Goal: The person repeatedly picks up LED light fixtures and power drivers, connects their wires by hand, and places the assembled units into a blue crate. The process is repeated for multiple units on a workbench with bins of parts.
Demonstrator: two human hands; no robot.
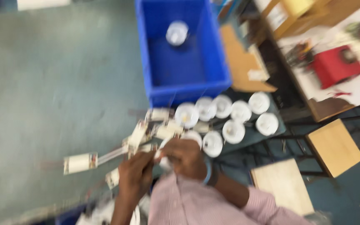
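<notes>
Right hand: your right hand (185, 158) is curled closed around a small round white plastic housing (164, 161), which peeps out at the knuckles; a blue wristband sits on that wrist.
Left hand: your left hand (135, 174) meets the right one, fingers bent in at the same white piece; the blur hides whether they pinch it or only touch it.
Where the piece is: low at the middle of the view, just above your pink striped shirt (188, 204), over the grey-green table top (55, 104).
Nearby: a cluster of round white housings (226, 114) lies just beyond your hands, and small white circuit boards (138, 135) lie scattered to their left.
Farther back: a blue plastic crate (180, 79) holds one round clear-white part (176, 32).
</notes>
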